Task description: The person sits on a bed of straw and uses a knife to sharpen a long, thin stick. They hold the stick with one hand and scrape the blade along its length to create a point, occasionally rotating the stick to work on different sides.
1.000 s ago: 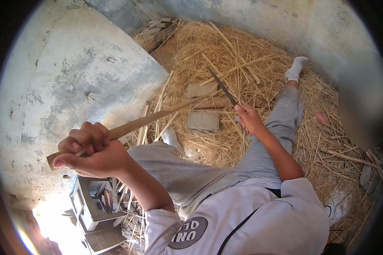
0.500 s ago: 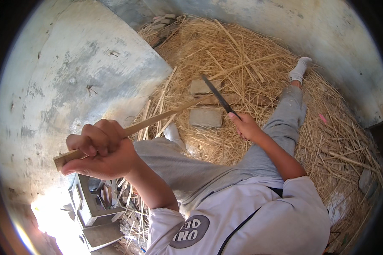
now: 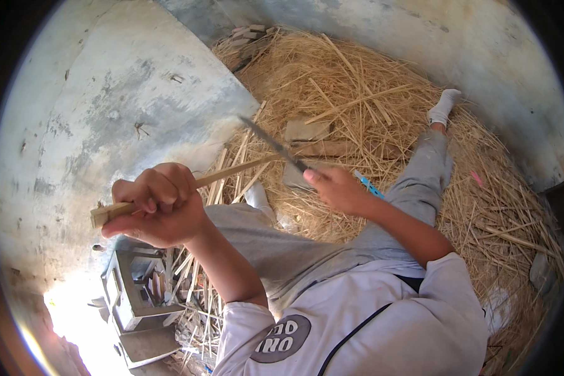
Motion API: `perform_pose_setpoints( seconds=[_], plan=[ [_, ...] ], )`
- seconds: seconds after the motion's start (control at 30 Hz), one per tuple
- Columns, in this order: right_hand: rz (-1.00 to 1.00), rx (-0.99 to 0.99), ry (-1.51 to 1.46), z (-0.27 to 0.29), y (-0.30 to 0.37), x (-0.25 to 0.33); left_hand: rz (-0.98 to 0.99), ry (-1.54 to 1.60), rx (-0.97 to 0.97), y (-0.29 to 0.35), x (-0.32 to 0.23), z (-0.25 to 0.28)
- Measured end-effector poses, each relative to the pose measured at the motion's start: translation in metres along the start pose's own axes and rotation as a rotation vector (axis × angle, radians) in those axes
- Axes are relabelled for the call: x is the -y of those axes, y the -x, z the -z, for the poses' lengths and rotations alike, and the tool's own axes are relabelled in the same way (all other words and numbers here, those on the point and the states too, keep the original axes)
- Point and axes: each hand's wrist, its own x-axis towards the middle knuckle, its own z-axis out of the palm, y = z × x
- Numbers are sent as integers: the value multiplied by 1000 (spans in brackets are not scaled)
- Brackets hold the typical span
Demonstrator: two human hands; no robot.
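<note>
While the left hand (image 3: 160, 203) curls around the near end of a pale wooden strip (image 3: 232, 170), its thumb stretched toward a short stub that pokes out past the fist, the rest of the strip runs away from that hand, forward and to the right. To me it looks light and fairly stiff, perhaps a little springy over such a length, and not fragile in the grip, though thin edges like those could splinter into the skin. Dry wood shouldn't be slippery. The butt end, where the left hand has it, seems the sound place to hold, well back from the blade; a loose grip there would let the long free part swing or twist.

Across from it, the right hand (image 3: 338, 191) is wrapped around a dark knife (image 3: 272, 142), most of the handle hidden by the fingers. Its blade points forward and left from that hand, crossing in front of the strip; I can't tell whether they touch, nor where the strip's far tip ends. Beyond the right hand lie a grey block (image 3: 307, 130), a brown piece of wood (image 3: 344, 149) and heaped straw-coloured slivers (image 3: 363, 69).
</note>
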Motion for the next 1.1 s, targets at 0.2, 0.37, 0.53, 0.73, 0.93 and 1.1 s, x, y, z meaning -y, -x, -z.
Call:
perform_pose_setpoints(
  seconds=[0.2, 0.37, 0.53, 0.73, 0.93, 1.1],
  plan=[
    [553, -438, -293, 77, 26, 116, -22, -26, 8, 6, -8, 3],
    [818, -508, -1051, -6, 10, 13, -58, 39, 66, 13, 1, -15],
    [72, 118, 37, -41, 11, -68, 102, -224, 59, 37, 29, -28],
    [-535, 437, -572, 1, 6, -23, 96, -247, 160, 29, 29, -29],
    [122, -143, -346, 38, 13, 33, 30, -189, 37, 31, 21, -10],
    [791, -627, -981, 50, 10, 90, 7, -165, -51, 41, 14, -1]
  ],
)
